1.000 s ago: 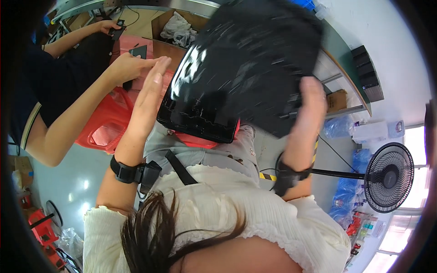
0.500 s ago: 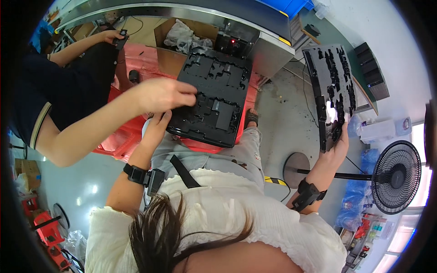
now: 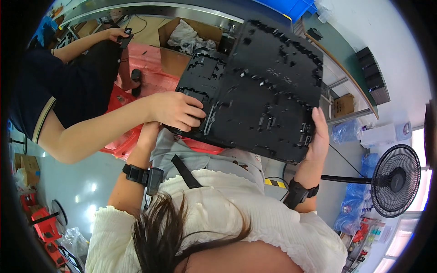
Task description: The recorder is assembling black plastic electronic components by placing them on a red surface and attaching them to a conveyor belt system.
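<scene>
A black moulded plastic tray [image 3: 268, 91] is held tilted at its right edge by my right hand [image 3: 318, 142], fingers on the rim. Its left edge overlaps a second black tray [image 3: 205, 68] that lies over my lap. My left hand [image 3: 153, 128] is at the second tray's near left side; its fingers are hidden behind a co-worker's forearm and the tray. That co-worker's right hand [image 3: 182, 111] reaches in from the left and rests on the second tray near the line where the two trays meet. Dark straps with small boxes sit on both my forearms.
The co-worker sits at the left, a small dark device [image 3: 124, 40] in the other hand. An open cardboard box [image 3: 170, 60] with plastic bags stands beyond the trays, beneath a metal-edged bench [image 3: 182, 10]. A black fan [image 3: 395, 179] stands at the right, red stools [image 3: 48, 224] at the lower left.
My right hand has swung the tray leftward from the far right, over the second tray. The co-worker's hand has moved slightly down, its fingers now flatter. My left hand has slipped from sight.
</scene>
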